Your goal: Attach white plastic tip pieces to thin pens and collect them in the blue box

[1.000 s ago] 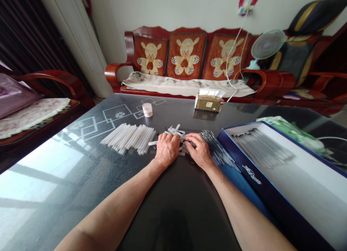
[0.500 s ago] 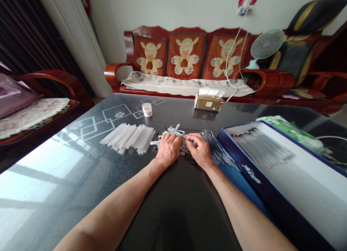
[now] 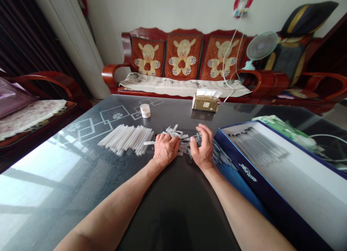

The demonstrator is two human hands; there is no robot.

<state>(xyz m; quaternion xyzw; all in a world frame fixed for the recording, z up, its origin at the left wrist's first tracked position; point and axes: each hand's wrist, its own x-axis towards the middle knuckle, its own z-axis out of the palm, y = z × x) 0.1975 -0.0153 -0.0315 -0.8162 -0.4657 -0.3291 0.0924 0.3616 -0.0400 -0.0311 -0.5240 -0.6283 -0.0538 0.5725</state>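
Observation:
My left hand [image 3: 166, 149] is closed, fingers curled down over a loose pile of small pale strips and dark bits [image 3: 173, 130]. From its fingertips a thin dark rod [image 3: 185, 137], much like a pen refill, points right. My right hand [image 3: 202, 148] is raised just right of the pile, thumb and fingers apart, with nothing visible in its grasp. Beside and partly behind it lies a bunch of thin dark-tipped rods [image 3: 223, 155]. White tubes [image 3: 127, 139] lie side by side in a row to the left of my left hand.
A blue-edged white box [image 3: 295, 178] at right holds a row of clear dark-tipped sticks [image 3: 260, 144]. Behind it lies a green-and-white packet [image 3: 287, 131]. A small white tub [image 3: 145, 110] and a tissue box [image 3: 206, 102] stand farther back on the dark glossy table [image 3: 89, 178].
My right hand has opened and lifted off, its fingers spreading away from the pile. The thin dark rod now shows at my left fingertips. The view has shifted slightly.

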